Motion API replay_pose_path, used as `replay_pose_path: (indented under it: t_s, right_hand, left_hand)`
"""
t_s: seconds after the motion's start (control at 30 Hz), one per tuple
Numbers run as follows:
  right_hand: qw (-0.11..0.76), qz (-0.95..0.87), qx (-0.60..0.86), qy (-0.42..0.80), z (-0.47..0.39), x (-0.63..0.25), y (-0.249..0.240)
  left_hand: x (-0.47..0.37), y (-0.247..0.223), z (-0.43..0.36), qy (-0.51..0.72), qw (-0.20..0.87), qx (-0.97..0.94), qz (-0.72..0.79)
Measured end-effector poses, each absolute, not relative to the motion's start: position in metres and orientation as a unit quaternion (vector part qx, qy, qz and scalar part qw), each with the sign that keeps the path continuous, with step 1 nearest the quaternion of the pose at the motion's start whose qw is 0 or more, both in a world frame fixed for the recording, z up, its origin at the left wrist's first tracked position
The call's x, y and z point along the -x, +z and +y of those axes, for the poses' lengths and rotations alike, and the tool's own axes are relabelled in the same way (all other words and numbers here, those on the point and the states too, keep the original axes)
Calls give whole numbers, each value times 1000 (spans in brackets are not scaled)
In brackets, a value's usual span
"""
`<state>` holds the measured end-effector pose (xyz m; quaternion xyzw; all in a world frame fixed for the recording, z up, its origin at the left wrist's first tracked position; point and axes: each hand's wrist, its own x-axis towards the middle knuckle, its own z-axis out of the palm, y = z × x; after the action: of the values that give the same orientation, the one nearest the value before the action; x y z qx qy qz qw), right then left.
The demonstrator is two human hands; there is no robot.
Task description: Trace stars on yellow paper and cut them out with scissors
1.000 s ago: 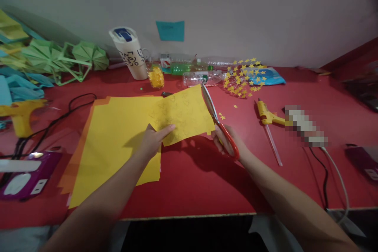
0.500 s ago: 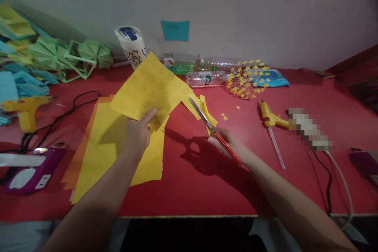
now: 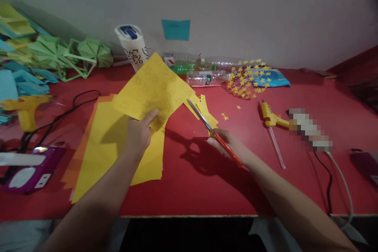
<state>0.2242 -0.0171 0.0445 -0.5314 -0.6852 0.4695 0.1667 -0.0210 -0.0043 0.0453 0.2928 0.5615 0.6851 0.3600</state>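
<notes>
My left hand [image 3: 141, 130] pinches the lower edge of a yellow paper sheet [image 3: 153, 86], thumb on top; faint star outlines are drawn across it. My right hand [image 3: 228, 143] is closed around red-handled scissors [image 3: 203, 120]. Their blades look closed, tips beside the sheet's right corner. Behind the scissors lie yellow paper scraps [image 3: 208, 112]. Under my left hand is a stack of yellow paper [image 3: 109, 157] with orange sheets [image 3: 72, 175] showing at its left. Small cut paper stars [image 3: 225, 118] lie to the right of the scraps.
Many yellow stars cover a clear round thing [image 3: 243, 82] beside plastic bottles [image 3: 205, 78]. A yellow glue gun [image 3: 268, 116] lies right, another [image 3: 28, 110] left near a purple device [image 3: 34, 173]. A white tumbler [image 3: 131, 45] and green paper shapes [image 3: 56, 55] stand behind.
The yellow sheet has shifted very slightly right and tilted, so its star outlines show more clearly. The scissors' tips have moved a little left and down. Both holds stay the same.
</notes>
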Motion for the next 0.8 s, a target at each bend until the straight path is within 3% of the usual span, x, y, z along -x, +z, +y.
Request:
replay_pose_path:
  t_s: [0.8]
  right_hand:
    - [183,-625,526,547,-18,-224,45]
  left_hand:
    - [23,35,-7,656,409,-340,535]
